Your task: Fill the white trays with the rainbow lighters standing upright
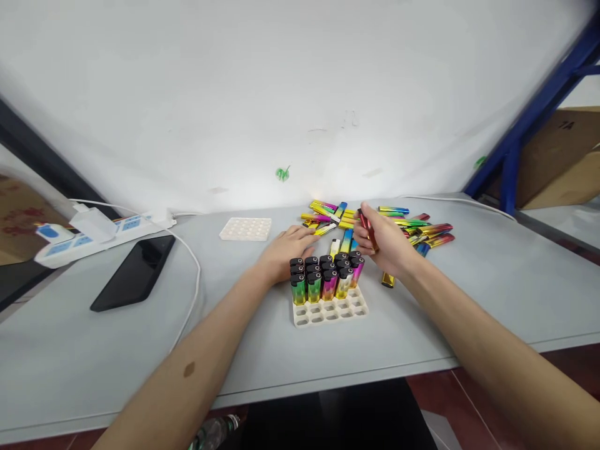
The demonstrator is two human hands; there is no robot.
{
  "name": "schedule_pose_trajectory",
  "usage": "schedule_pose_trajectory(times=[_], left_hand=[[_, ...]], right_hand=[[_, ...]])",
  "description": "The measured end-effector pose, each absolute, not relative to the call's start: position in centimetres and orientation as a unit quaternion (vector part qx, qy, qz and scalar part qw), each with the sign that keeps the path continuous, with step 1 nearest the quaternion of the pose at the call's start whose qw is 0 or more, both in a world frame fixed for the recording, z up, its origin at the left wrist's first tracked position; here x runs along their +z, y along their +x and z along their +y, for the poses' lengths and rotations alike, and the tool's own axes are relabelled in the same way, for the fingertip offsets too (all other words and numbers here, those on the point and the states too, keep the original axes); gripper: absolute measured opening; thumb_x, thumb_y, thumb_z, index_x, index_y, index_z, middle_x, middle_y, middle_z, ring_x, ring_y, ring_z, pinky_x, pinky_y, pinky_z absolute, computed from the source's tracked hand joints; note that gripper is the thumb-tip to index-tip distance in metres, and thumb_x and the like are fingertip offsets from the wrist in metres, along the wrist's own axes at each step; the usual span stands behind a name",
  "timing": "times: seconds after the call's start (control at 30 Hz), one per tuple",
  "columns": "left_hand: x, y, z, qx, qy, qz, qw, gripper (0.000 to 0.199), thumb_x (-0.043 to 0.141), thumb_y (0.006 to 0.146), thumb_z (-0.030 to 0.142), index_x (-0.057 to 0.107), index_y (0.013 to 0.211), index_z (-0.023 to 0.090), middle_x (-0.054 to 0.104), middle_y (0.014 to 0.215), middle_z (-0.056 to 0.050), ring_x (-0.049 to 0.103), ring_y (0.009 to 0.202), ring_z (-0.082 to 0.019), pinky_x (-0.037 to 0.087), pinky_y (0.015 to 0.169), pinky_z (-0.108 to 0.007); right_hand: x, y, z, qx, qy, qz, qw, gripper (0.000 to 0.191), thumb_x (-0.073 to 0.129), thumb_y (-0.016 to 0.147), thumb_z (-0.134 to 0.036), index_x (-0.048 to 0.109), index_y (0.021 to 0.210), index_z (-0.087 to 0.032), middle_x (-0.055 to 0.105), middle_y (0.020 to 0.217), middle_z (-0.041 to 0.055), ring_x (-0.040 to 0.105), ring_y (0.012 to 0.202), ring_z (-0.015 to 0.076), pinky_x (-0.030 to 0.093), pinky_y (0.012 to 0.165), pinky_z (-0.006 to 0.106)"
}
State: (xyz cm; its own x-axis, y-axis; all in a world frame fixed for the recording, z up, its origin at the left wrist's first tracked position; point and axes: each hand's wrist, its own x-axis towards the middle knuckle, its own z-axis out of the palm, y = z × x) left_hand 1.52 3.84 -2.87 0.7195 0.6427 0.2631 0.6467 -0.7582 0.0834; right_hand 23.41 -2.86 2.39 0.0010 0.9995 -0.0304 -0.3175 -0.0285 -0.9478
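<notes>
Beyond the white rack [330, 315] on the bench [253, 337], the right hand's [379, 240] grip pinches a red lighter [368, 230]. The left hand [288, 250] lies at the rack's far left corner, its grip's closure unclear. Upright lighters [329, 284] fill the rack's far rows; loose ones [429, 232] lie heaped beyond it and to its right.

"What's on the grey table [262, 356]?"

"Loose shiny lighters [438, 229], a holed rack [332, 316] and a pale tray [245, 229]."

"And leftward?"

"A black phone [134, 273], between the power strip [60, 249] and a white cable [199, 269]."
</notes>
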Motion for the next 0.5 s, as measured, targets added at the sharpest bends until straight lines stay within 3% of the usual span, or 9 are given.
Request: schedule_pose_trajectory(times=[0.07, 0.17, 0.3, 0.4, 0.5], left_hand=[[-2.4, 1.7, 3.5, -0.151, -0.923, -0.353, 0.009, 0.030, 0.040, 0.097, 0.030, 0.057, 0.120, 0.023, 0.058, 0.130, -0.006, 0.046, 0.123, -0.025, 0.042, 0.102, -0.041], [-1.8, 1.8, 2.9, -0.171, -0.912, -0.372, 0.017, 0.017, 0.046, 0.095, 0.030, 0.060, 0.100, 0.022, 0.061, 0.110, -0.006, 0.050, 0.108, -0.024, 0.046, 0.092, -0.039], [-1.3, 1.9, 2.4, -0.183, -0.897, -0.401, 0.034, 0.020, 0.051, 0.093, 0.032, 0.053, 0.076, 0.021, 0.059, 0.089, -0.005, 0.050, 0.091, -0.023, 0.045, 0.078, -0.037], [-1.1, 1.9, 2.2, -0.175, -0.893, -0.413, 0.031, 0.024, 0.053, 0.092, 0.034, 0.049, 0.072, 0.022, 0.058, 0.082, -0.005, 0.050, 0.087, -0.023, 0.043, 0.074, -0.037], [-1.2, 1.9, 2.2, -0.181, -0.889, -0.421, 0.017, 0.018, 0.053, 0.093, 0.035, 0.053, 0.081, 0.022, 0.060, 0.087, -0.004, 0.051, 0.089, -0.023, 0.043, 0.075, -0.037]], right_hand=[[2.5, 23.6, -2.8, 0.594, -0.429, -0.389, 0.559, 0.030, 0.055, 0.087, -0.050, 0.057, 0.081, -0.021, 0.036, 0.057, -0.0065, 0.027, 0.043, 0.0071, 0.023, 0.036, 0.021], [2.6, 23.7, -2.7, 0.590, -0.440, -0.369, 0.568, 0.023, 0.050, 0.088, -0.041, 0.059, 0.083, -0.020, 0.044, 0.063, -0.0034, 0.038, 0.048, 0.0095, 0.031, 0.038, 0.022], [2.7, 23.6, -3.0, 0.587, -0.427, -0.388, 0.568, 0.021, 0.064, 0.083, -0.042, 0.054, 0.088, -0.024, 0.055, 0.078, -0.0024, 0.051, 0.056, 0.0102, 0.036, 0.041, 0.021], [2.8, 23.6, -3.3, 0.608, -0.387, -0.414, 0.556, 0.030, 0.072, 0.079, -0.043, 0.049, 0.082, -0.024, 0.047, 0.066, -0.0065, 0.036, 0.045, 0.0059, 0.024, 0.038, 0.017], [2.9, 23.5, -3.4, 0.632, -0.384, -0.416, 0.530, 0.038, 0.059, 0.084, -0.058, 0.051, 0.077, -0.022, 0.029, 0.053, -0.0088, 0.018, 0.040, 0.0053, 0.014, 0.037, 0.019]])
